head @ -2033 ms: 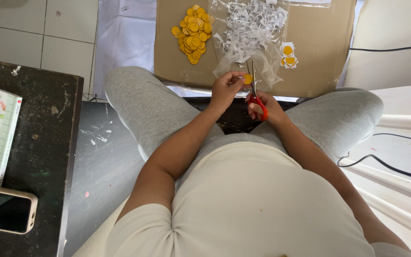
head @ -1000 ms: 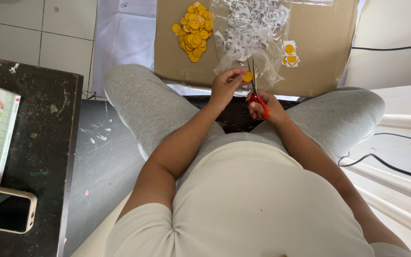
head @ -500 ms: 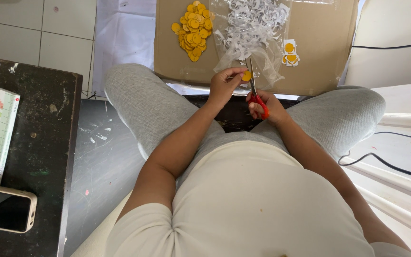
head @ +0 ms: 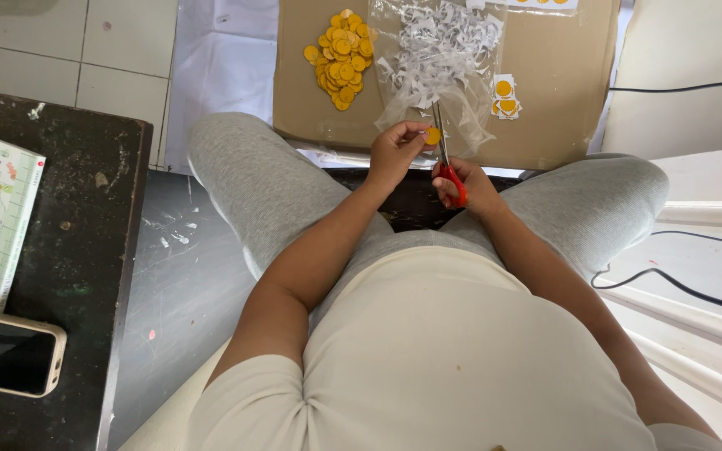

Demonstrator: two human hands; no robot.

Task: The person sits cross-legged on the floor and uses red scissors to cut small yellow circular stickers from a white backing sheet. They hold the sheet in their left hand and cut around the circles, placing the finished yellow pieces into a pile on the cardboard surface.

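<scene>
The small yellow disc sits pinched between the fingertips of the left hand, held just above the person's lap at the near edge of the cardboard sheet. The right hand is clenched through the red handles of the scissors, whose blades point toward twelve o'clock and meet the disc's right edge. Compared with the last couple of seconds almost nothing has shifted: both hands stay in the same spot, with the disc perhaps turned a little against the blades, so the trimming looks to be carrying on. At eleven o'clock from the disc lies a heap of yellow discs; at twelve, a clear bag of white paper scraps; at one, a few untrimmed yellow pieces. Far off at eight o'clock a phone rests on a dark table.
</scene>
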